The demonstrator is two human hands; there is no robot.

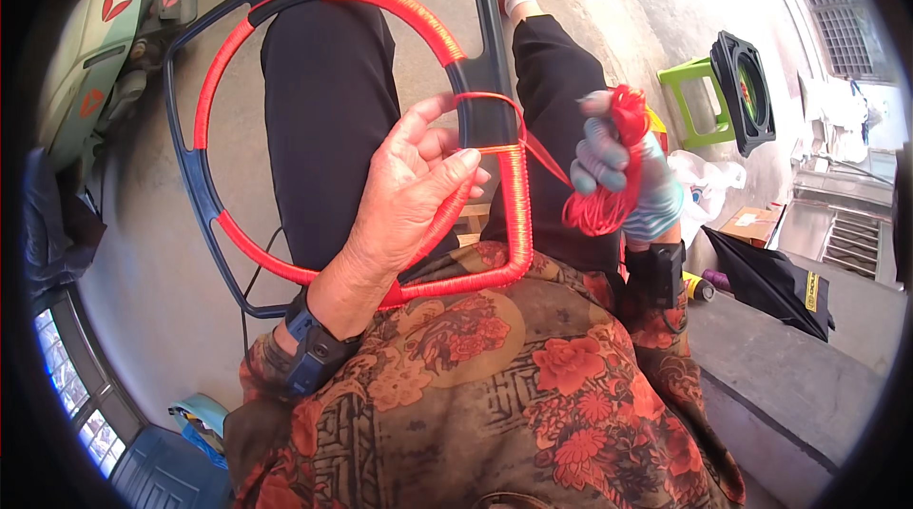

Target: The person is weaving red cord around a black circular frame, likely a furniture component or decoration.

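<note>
A black frame (487, 121) with a large round ring inside lies across my lap. Glossy red cord (516, 214) is wound tightly round its near right corner and parts of the ring. My bare left hand (404, 176) grips the frame beside the end of the winding, its thumb against the edge and its fingertips partly hidden. My right hand (623, 171), in a striped grey-blue glove, is closed round a loose bundle of red cord (609, 209). One strand (544, 159) runs from the bundle to the frame and loops over a bare black stretch.
On the right stands a green stool (699, 100) with another black frame (744, 95) leaning on it. Nearer are a white plastic bag (706, 176), a black umbrella-like bundle (770, 285) and a grey ledge (761, 357). A scooter (100, 62) is at the left, a blue chair (171, 471) lower left.
</note>
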